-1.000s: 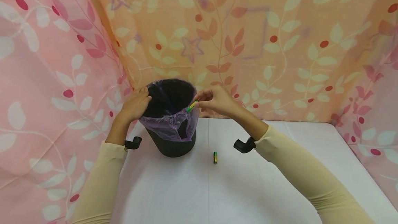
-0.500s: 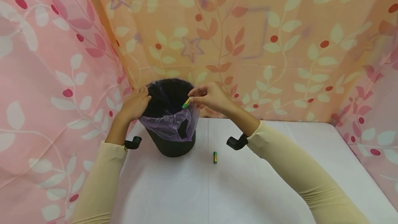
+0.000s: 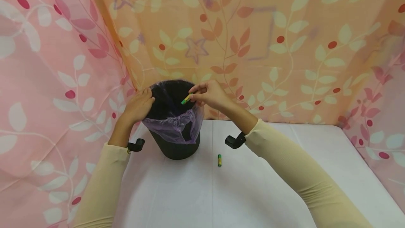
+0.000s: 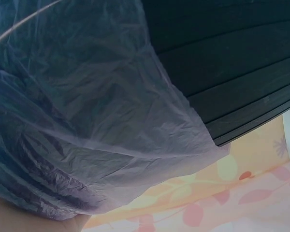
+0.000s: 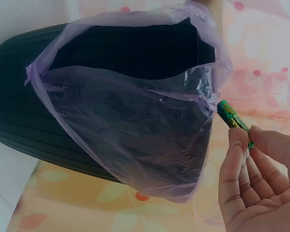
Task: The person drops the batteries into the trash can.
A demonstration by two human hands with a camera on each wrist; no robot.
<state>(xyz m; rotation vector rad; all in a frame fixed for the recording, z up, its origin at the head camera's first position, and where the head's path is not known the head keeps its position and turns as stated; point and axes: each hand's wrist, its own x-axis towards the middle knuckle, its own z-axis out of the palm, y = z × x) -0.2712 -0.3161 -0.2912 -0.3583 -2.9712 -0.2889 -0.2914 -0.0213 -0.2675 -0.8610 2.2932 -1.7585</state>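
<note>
A black trash bin (image 3: 178, 152) stands on the white table, lined with a thin purple plastic bag (image 3: 167, 127) folded over its rim. My left hand (image 3: 139, 106) grips the bin's left rim over the bag; in the left wrist view only a bit of that hand (image 4: 34, 220) shows below the plastic. My right hand (image 3: 209, 94) pinches a green and yellow battery (image 3: 186, 98) between thumb and fingertips, tilted, over the bin's opening near the right rim. In the right wrist view the battery (image 5: 234, 121) points toward the bag's edge.
Another green and yellow battery (image 3: 219, 160) lies on the table (image 3: 253, 185), right of the bin's base. Patterned cloth (image 3: 240, 38) hangs behind the table and at both sides. Each wrist wears a black camera mount (image 3: 235, 141).
My right hand has moved left with the battery, from beside the bin's right rim to over its opening. The left hand, the bin and the other battery have stayed put.
</note>
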